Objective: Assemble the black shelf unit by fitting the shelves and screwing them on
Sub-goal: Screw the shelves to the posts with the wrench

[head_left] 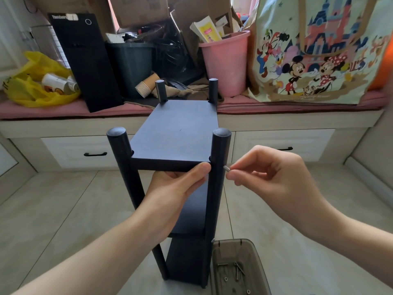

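Working on the black shelf unit, standing upright on the floor tiles straight ahead, posts running vertical. Gripping the front edge of the top shelf with the left hand, fingers curling beneath, right beside the near right post. Pinching a small screw between thumb and forefinger of the right hand, remaining fingers loosely bent, tip pointing leftward, just short of the post's outer side at shelf height. Likely needing a horizontal push across the post's long axis, right hand being nearer. Keeping spare screws in the brown tray by the unit's foot.
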Demonstrator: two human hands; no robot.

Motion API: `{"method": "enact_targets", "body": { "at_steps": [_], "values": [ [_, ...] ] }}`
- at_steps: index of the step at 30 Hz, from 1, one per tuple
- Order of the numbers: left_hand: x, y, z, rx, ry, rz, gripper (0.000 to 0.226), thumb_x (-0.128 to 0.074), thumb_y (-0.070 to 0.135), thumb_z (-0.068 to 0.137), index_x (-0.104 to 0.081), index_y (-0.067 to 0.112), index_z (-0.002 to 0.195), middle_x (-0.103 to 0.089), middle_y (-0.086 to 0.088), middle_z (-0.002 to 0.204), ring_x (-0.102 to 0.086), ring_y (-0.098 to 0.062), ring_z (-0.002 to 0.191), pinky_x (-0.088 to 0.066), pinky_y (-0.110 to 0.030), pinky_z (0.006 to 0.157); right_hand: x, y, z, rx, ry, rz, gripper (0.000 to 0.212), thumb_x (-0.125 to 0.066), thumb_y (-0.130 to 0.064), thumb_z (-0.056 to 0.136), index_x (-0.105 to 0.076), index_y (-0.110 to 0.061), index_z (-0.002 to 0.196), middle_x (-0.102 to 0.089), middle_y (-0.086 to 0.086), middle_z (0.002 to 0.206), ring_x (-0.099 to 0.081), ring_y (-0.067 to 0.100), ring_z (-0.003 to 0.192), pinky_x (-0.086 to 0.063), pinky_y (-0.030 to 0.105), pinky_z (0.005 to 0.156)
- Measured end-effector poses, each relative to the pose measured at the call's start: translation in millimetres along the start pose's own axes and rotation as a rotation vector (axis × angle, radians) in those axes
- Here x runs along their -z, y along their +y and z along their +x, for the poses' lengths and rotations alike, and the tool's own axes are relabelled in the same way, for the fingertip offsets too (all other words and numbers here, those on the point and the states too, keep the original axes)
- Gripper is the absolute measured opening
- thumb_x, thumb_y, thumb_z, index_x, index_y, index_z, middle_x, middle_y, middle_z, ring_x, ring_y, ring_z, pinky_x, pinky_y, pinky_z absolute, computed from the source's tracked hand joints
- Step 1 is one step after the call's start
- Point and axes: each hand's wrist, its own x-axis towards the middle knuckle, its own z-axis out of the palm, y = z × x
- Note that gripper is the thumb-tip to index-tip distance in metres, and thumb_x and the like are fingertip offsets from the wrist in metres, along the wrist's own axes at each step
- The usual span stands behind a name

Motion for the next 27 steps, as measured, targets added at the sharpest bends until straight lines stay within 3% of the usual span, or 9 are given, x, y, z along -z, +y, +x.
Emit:
{"method": "enact_targets", "body": {
  "at_steps": [9, 13, 20, 27],
  "values": [
    [1.6, -0.1, -1.8, 0.0, -0.002, 0.007, 0.071, -0.08, 0.038, 0.066, -0.066, -0.003, 0.123, -0.072, -0.017, 0.12, -0.067, -0.027, 0.118, -0.047, -0.045, 0.109, -3.0, -3.7, 2.9, -0.083, -0.035, 0.158, 0.011, -0.074, -0.004, 0.082, -0.072, -0.013, 0.076, -0.074, 0.0, 0.07, -0.067, 0.006, 0.061, -0.051, 0.015, 0.061],
    [1.0, 0.5, -0.6, -0.006, -0.005, 0.001, 0.07, -0.079, 0.037, 0.068, -0.066, -0.002, 0.124, -0.072, -0.016, 0.12, -0.067, -0.028, 0.118, -0.047, -0.046, 0.11, -3.2, -4.7, 4.1, -0.093, -0.019, 0.175, 0.012, -0.072, -0.002, 0.083, -0.072, -0.012, 0.077, -0.074, 0.0, 0.07, -0.068, 0.006, 0.062, -0.052, 0.014, 0.06],
    [1.9, 0.6, 0.1, -0.001, -0.009, 0.003, 0.067, -0.079, 0.035, 0.071, -0.066, -0.002, 0.124, -0.072, -0.016, 0.12, -0.067, -0.028, 0.118, -0.046, -0.048, 0.11, -7.7, -1.3, -3.1, 0.018, 0.007, -0.019, 0.014, -0.078, -0.008, 0.08, -0.068, -0.018, 0.08, -0.071, -0.01, 0.075, -0.069, 0.008, 0.07, -0.051, 0.014, 0.069],
    [1.9, 0.2, 0.3, 0.0, 0.007, 0.017, 0.068, -0.084, 0.038, 0.068, -0.067, 0.0, 0.122, -0.073, -0.016, 0.118, -0.068, -0.028, 0.116, -0.047, -0.049, 0.109, -9.8, -1.2, 2.5, -0.068, 0.005, 0.113, 0.012, -0.077, -0.006, 0.081, -0.071, -0.015, 0.077, -0.074, 0.003, 0.073, -0.068, 0.014, 0.064, -0.055, 0.023, 0.065]
  ]
}}
